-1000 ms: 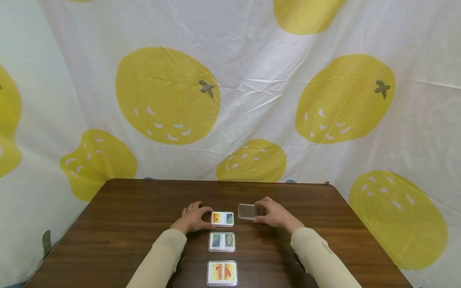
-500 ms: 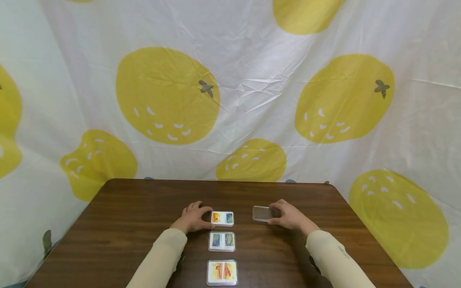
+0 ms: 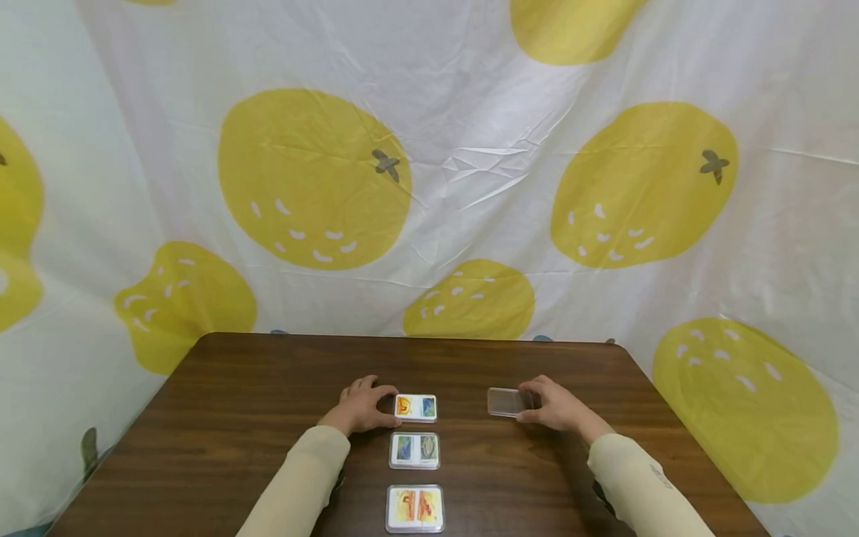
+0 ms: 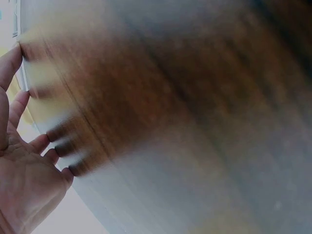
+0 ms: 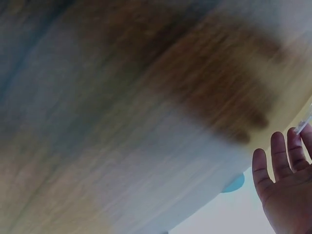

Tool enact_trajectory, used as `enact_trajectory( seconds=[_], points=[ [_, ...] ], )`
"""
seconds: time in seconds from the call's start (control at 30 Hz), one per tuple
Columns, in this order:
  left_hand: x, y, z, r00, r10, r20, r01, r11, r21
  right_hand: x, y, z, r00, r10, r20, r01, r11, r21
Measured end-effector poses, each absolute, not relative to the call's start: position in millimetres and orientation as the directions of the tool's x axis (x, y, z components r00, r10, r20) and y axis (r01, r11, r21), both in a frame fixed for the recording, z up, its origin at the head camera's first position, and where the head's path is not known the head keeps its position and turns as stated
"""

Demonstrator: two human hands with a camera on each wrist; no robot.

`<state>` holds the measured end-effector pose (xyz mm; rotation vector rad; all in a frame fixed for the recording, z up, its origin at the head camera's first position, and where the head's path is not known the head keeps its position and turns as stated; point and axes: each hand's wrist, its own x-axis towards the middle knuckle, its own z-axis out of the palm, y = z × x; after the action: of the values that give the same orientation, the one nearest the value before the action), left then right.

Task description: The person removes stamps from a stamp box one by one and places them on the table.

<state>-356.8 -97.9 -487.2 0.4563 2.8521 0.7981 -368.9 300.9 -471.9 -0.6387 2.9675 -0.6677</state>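
In the head view, my left hand (image 3: 361, 406) grips the left end of a clear case of picture cards (image 3: 415, 408), thumb at the near side and index finger at the far side. The top card has an orange picture and a blue-green one. Off to the right, my right hand (image 3: 555, 405) holds a clear plastic lid (image 3: 505, 402) by its right end, apart from the case and low over the table. A sliver of clear plastic (image 5: 303, 123) shows at the fingers in the right wrist view. The left wrist view catches that hand's fingertips near the tabletop.
Nearer to me, in line with the first case, lie a case with blue and green card pictures (image 3: 414, 450) and one with orange pictures (image 3: 414, 509). All rest on a dark wooden table (image 3: 268, 388). Behind it hangs a white cloth (image 3: 470, 216) with yellow fruit prints.
My right hand has moved to the right with the clear lid, away from the far card case. The left hand and the cases have stayed in place.
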Motion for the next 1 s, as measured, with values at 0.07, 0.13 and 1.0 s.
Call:
enact_trajectory(
  seconds=[0.07,0.13,1.0],
  points=[
    [-356.5,-97.8,-486.9,-0.943,0.328,-0.058,0.251,0.813,0.526,-368.3,303.1,-472.5,-0.917,-0.396,0.055,-0.38,0.823,-0.421],
    [-356.5,-97.8,-486.6,-0.943,0.329,-0.059,0.251,0.814,0.524,-367.5,304.4,-473.3,-0.92,-0.39,0.051,-0.372,0.823,-0.429],
    [-356.5,-98.3,-487.2,-0.942,0.329,-0.059,0.248,0.807,0.536,-360.3,302.3,-472.8,-0.924,-0.382,-0.004,-0.35,0.85,-0.395]
  ],
)
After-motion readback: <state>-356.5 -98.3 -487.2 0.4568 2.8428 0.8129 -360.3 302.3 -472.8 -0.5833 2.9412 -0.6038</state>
